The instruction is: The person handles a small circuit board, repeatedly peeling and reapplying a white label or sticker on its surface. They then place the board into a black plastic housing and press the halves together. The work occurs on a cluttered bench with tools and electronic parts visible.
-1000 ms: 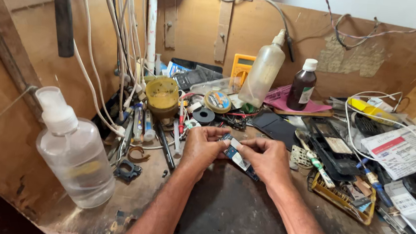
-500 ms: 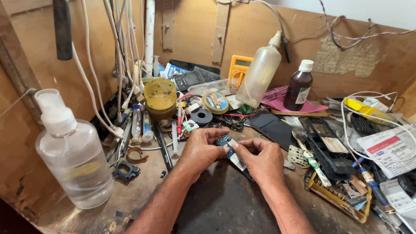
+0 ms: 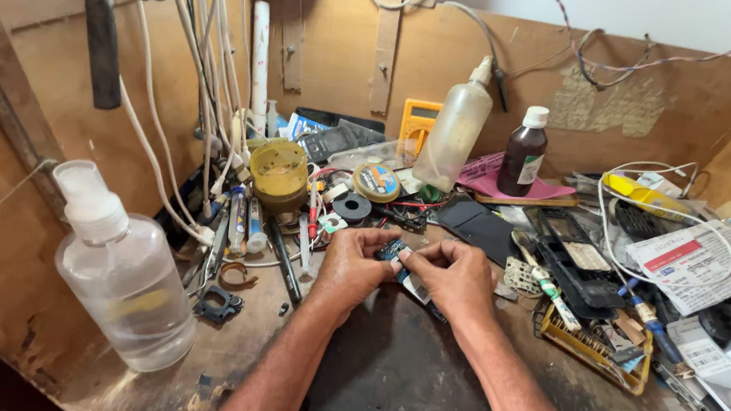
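My left hand (image 3: pixel 354 267) and my right hand (image 3: pixel 455 278) meet over the middle of a cluttered workbench. Both pinch a small circuit board (image 3: pixel 394 252), blue-green with a metal shield, held between the fingertips just above the dark mat (image 3: pixel 404 374). A slim dark tool or part (image 3: pixel 422 293) pokes out under my right hand. Most of the board is hidden by my fingers.
A clear plastic bottle (image 3: pixel 127 278) stands at the left front. A yellow pot (image 3: pixel 277 171), tall squeeze bottle (image 3: pixel 454 134), brown bottle (image 3: pixel 523 153) and yellow multimeter (image 3: pixel 418 123) stand behind. Phone parts (image 3: pixel 574 257), papers (image 3: pixel 696 262) and cables crowd the right.
Both hands with the board have shifted slightly left and farther from me, and the fingers have closed tighter around it. The camera has tilted a little.
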Available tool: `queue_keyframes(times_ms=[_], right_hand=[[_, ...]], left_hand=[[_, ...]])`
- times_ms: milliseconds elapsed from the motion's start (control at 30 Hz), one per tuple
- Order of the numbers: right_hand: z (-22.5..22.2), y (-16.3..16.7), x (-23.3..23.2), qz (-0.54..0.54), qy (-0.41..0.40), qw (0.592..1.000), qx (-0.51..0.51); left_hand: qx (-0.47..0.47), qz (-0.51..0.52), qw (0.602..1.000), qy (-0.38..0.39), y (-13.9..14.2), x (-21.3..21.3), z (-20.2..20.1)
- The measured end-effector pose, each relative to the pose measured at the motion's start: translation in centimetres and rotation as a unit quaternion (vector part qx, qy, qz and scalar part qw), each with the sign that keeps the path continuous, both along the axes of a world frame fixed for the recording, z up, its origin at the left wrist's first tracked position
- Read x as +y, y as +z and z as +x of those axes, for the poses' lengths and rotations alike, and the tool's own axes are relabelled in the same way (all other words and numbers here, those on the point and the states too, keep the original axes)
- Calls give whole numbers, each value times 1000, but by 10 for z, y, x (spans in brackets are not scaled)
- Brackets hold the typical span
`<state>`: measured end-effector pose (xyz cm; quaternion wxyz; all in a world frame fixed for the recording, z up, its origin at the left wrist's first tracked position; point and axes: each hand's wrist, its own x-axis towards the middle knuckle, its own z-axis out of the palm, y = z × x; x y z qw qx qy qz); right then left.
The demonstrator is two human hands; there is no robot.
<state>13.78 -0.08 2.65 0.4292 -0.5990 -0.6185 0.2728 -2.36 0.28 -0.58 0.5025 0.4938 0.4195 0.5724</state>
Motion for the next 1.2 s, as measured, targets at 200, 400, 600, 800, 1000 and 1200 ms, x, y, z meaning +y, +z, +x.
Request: queue_keyframes(times_ms=[200, 400, 600, 800, 1000, 1200], right_hand=[[3, -2, -2, 13, 24, 1000, 10], [2, 0, -2, 24, -7, 1000, 0], [-1, -1, 3, -27, -26, 999, 33], [0, -3, 6, 10, -23, 1000, 11], [9, -9, 2, 14, 71, 995, 67], [6, -10, 1, 53, 56, 996, 49]], left_hand=[[0, 12, 1000, -3, 3, -2, -1], [35, -5, 999, 31, 9, -7, 0], [-7, 40, 999, 3, 7, -8, 1], [25, 8, 999, 25, 10, -10, 1], [-9, 9, 1000, 20, 12, -12, 0], [9, 19, 1000, 20, 10, -11, -1]])
